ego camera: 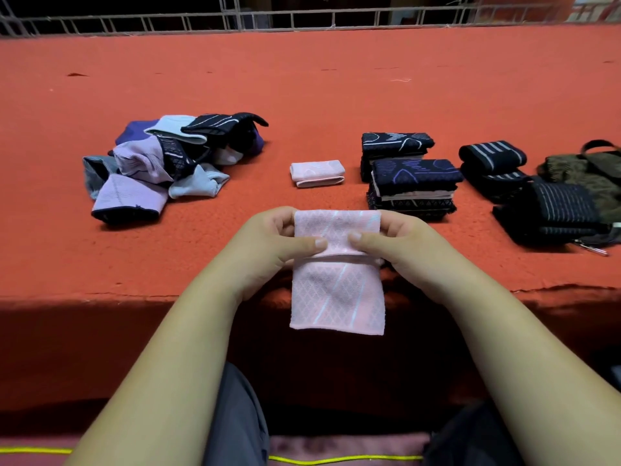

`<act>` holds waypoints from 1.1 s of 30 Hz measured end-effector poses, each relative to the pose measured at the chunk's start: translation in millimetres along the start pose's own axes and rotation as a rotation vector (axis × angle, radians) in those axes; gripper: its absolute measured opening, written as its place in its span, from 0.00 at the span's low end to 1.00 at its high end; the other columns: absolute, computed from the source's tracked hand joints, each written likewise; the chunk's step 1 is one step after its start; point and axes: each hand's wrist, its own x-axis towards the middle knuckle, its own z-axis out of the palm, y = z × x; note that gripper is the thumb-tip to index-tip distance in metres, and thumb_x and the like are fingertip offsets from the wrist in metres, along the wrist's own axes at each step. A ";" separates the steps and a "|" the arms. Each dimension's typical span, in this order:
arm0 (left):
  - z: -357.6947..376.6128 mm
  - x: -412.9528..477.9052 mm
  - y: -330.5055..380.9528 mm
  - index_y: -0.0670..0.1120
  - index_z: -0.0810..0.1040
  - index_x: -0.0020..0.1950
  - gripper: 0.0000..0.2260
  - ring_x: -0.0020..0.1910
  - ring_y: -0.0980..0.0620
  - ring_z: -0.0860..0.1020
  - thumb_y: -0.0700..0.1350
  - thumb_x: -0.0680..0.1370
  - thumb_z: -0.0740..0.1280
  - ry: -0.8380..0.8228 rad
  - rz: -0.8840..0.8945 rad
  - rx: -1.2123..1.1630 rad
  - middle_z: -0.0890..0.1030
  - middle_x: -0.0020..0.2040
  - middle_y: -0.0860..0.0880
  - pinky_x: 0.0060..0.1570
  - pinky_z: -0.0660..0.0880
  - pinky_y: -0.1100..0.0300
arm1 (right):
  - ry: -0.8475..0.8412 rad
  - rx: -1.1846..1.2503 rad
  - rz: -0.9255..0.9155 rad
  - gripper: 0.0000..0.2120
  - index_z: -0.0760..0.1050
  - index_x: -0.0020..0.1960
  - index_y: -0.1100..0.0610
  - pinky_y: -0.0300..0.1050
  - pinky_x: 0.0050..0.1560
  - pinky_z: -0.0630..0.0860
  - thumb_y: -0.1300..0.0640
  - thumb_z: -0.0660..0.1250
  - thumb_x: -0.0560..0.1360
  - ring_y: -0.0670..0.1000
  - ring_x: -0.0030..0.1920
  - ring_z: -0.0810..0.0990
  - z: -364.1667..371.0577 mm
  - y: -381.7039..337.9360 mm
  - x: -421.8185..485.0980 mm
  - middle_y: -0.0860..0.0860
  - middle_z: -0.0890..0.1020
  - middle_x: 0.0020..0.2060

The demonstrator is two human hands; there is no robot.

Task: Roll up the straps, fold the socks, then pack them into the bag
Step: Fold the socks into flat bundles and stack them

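A pale pink sock with a diamond pattern hangs over the table's front edge, its upper part folded over. My left hand pinches its left side and my right hand pinches its right side, thumbs on top near the fold. A folded pink sock lies further back on the red table. A loose pile of unfolded socks, purple, light blue and black, sits at the left. Folded dark socks are stacked at the right. Rolled black striped straps lie beside a dark olive bag.
A flat black striped piece lies in front of the bag at the far right. A metal railing runs along the table's far side. My legs in grey trousers are below the table's front edge.
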 end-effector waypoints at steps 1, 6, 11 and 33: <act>0.2 0.7 0.1 0.37 0.81 0.63 0.15 0.59 0.39 0.85 0.33 0.77 0.75 0.017 0.018 -0.006 0.87 0.58 0.38 0.59 0.82 0.47 | -0.031 -0.024 0.016 0.13 0.83 0.65 0.54 0.41 0.57 0.81 0.58 0.71 0.82 0.48 0.58 0.87 -1.4 -1.1 -0.3 0.49 0.88 0.58; 3.5 3.1 1.3 0.38 0.81 0.62 0.12 0.45 0.47 0.86 0.35 0.80 0.73 0.107 0.094 0.000 0.88 0.48 0.41 0.45 0.81 0.57 | -0.008 -0.084 0.030 0.13 0.85 0.63 0.53 0.35 0.44 0.75 0.58 0.74 0.79 0.41 0.44 0.83 -5.4 -1.2 1.2 0.48 0.89 0.52; 1.4 2.1 2.6 0.42 0.82 0.63 0.10 0.47 0.44 0.85 0.40 0.82 0.72 0.090 0.037 -0.018 0.87 0.50 0.37 0.51 0.83 0.47 | 0.042 0.047 0.012 0.16 0.82 0.66 0.57 0.46 0.54 0.85 0.65 0.74 0.79 0.53 0.55 0.88 -2.3 1.3 2.2 0.54 0.89 0.55; -6.2 8.7 -0.7 0.34 0.80 0.66 0.14 0.57 0.39 0.85 0.38 0.85 0.63 0.102 -0.125 -0.196 0.85 0.61 0.35 0.58 0.83 0.46 | 0.147 0.008 -0.003 0.14 0.88 0.56 0.51 0.50 0.60 0.75 0.66 0.68 0.80 0.52 0.54 0.85 -6.1 -5.5 -5.0 0.48 0.89 0.55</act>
